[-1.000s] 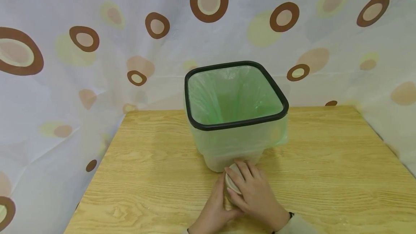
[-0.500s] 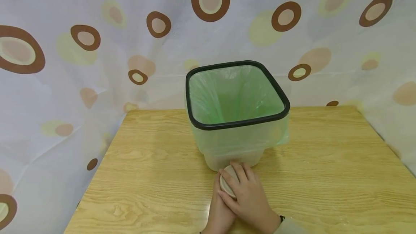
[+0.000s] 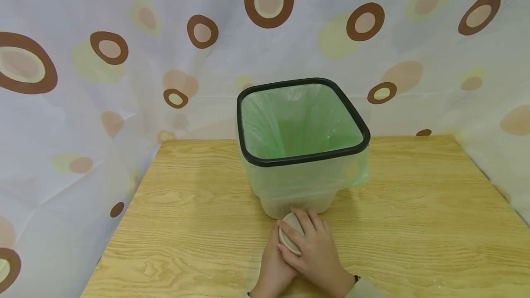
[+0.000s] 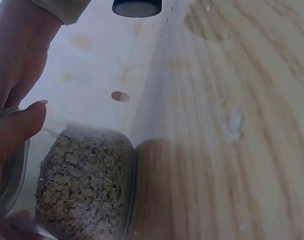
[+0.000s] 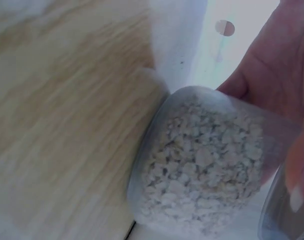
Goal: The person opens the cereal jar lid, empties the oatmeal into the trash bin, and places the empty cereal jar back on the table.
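A clear jar of oat-like flakes (image 4: pixel 87 185) stands on the wooden table, and its rounded side also shows in the right wrist view. My left hand (image 3: pixel 273 266) holds the jar from the left; most of its fingers are hidden. Over the pale round lid (image 3: pixel 291 234) lies my right hand (image 3: pixel 318 254), gripping it with fingers spread across the top and thumb at the near edge. Both hands press close together just in front of the bin.
A square bin with a black rim (image 3: pixel 306 156) and a green bag liner (image 3: pixel 290 123) stands right behind the hands. Wood-grain table (image 3: pixel 186 224) extends to both sides. A white sheet with brown circles (image 3: pixel 174 3) hangs behind.
The hands and lid have shifted slightly left and nearer. My left hand has drawn in against the right one, and the gap between them has closed. The bin stays put.
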`<action>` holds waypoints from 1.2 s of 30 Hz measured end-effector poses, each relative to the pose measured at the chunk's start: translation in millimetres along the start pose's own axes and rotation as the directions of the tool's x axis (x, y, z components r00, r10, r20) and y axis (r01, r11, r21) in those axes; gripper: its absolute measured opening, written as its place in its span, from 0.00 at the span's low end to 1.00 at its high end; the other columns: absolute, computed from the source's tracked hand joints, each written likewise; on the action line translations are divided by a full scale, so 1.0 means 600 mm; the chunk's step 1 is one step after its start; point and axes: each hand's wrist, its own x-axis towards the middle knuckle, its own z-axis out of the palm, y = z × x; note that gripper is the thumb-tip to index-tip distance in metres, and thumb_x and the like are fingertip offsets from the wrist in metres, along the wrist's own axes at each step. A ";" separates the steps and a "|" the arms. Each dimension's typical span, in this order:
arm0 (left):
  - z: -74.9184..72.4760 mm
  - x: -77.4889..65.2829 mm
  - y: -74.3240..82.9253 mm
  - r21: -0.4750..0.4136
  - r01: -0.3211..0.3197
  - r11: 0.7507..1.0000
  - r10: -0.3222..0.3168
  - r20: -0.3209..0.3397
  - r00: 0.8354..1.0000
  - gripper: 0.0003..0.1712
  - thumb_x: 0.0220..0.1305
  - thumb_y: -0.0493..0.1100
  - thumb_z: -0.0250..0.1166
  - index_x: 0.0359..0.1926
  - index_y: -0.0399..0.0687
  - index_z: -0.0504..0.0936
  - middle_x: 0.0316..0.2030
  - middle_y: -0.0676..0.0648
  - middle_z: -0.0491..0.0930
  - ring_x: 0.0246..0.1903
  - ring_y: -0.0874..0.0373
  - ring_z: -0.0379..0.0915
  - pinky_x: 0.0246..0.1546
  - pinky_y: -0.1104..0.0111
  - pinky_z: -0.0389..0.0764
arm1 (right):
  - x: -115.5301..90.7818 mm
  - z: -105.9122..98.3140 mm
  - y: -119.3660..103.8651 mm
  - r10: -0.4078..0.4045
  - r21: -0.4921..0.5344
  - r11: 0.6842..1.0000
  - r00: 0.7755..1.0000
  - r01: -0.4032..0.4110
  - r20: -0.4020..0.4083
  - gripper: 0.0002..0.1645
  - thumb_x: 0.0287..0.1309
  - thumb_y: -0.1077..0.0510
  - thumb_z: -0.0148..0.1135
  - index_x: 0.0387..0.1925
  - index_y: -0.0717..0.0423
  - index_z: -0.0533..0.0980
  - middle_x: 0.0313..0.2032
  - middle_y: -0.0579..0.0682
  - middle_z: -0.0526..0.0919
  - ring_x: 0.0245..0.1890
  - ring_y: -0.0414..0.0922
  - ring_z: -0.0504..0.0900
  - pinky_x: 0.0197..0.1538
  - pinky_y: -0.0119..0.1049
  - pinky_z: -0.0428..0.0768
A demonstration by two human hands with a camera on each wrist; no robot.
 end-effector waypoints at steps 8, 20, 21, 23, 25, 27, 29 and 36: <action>-0.012 0.008 -0.006 -0.010 -0.056 0.998 0.056 0.074 0.996 0.49 0.44 0.39 0.79 0.65 0.38 0.60 0.58 0.38 0.72 0.54 0.43 0.73 0.51 0.57 0.78 | 0.002 -0.004 0.022 -0.114 0.103 0.988 0.993 0.115 -0.014 0.24 0.70 0.39 0.47 0.46 0.46 0.84 0.50 0.57 0.80 0.44 0.56 0.78 0.34 0.51 0.76; -0.010 0.001 -0.005 -0.139 0.095 0.986 -0.072 0.164 0.984 0.53 0.50 0.47 0.77 0.69 0.40 0.55 0.64 0.37 0.66 0.59 0.43 0.69 0.55 0.56 0.74 | 0.006 -0.047 0.012 -0.053 0.038 0.998 0.967 0.045 0.251 0.34 0.71 0.33 0.38 0.59 0.49 0.76 0.58 0.59 0.75 0.56 0.61 0.73 0.46 0.65 0.73; -0.010 0.000 -0.005 -0.123 0.093 0.988 -0.073 0.160 0.984 0.53 0.49 0.47 0.77 0.69 0.40 0.55 0.64 0.37 0.66 0.58 0.43 0.70 0.54 0.55 0.75 | 0.006 -0.049 0.006 -0.014 0.000 1.000 0.965 0.014 0.261 0.37 0.70 0.32 0.36 0.59 0.51 0.76 0.58 0.60 0.75 0.55 0.62 0.74 0.45 0.68 0.72; -0.011 -0.001 -0.003 -0.068 0.049 0.996 -0.039 0.143 0.989 0.53 0.50 0.45 0.77 0.69 0.38 0.54 0.62 0.35 0.67 0.58 0.41 0.70 0.54 0.53 0.75 | 0.006 -0.052 -0.008 0.054 -0.063 0.997 0.962 -0.039 0.268 0.40 0.70 0.31 0.34 0.59 0.55 0.75 0.57 0.63 0.75 0.53 0.64 0.74 0.44 0.69 0.72; -0.012 -0.002 -0.002 -0.015 -0.003 1.000 0.005 0.126 0.992 0.52 0.50 0.43 0.77 0.68 0.37 0.54 0.62 0.34 0.67 0.58 0.40 0.70 0.53 0.52 0.75 | 0.007 -0.050 -0.018 0.103 -0.102 0.992 0.957 -0.078 0.270 0.42 0.70 0.30 0.33 0.59 0.58 0.74 0.56 0.66 0.74 0.53 0.66 0.73 0.43 0.67 0.73; -0.013 -0.003 -0.001 0.014 -0.046 0.999 0.044 0.114 0.992 0.51 0.51 0.41 0.76 0.68 0.36 0.54 0.62 0.34 0.67 0.58 0.39 0.70 0.53 0.50 0.75 | 0.006 -0.045 -0.023 0.120 -0.121 0.989 0.957 -0.090 0.265 0.44 0.69 0.30 0.31 0.60 0.60 0.73 0.56 0.68 0.72 0.52 0.67 0.73 0.42 0.66 0.74; -0.012 -0.003 0.000 0.023 -0.063 0.998 0.060 0.106 0.993 0.50 0.51 0.41 0.76 0.68 0.35 0.55 0.62 0.34 0.67 0.58 0.39 0.69 0.53 0.49 0.75 | 0.004 -0.039 -0.025 0.110 -0.124 0.989 0.965 -0.082 0.239 0.43 0.70 0.31 0.30 0.59 0.60 0.74 0.56 0.68 0.71 0.51 0.68 0.73 0.40 0.64 0.74; -0.013 -0.001 -0.001 0.010 -0.048 0.999 0.046 0.108 0.993 0.49 0.52 0.42 0.75 0.67 0.33 0.56 0.61 0.33 0.69 0.57 0.39 0.71 0.52 0.51 0.76 | -0.003 -0.027 -0.020 0.048 -0.113 0.993 0.989 -0.032 0.137 0.39 0.73 0.35 0.29 0.55 0.56 0.78 0.52 0.69 0.73 0.47 0.68 0.74 0.36 0.62 0.74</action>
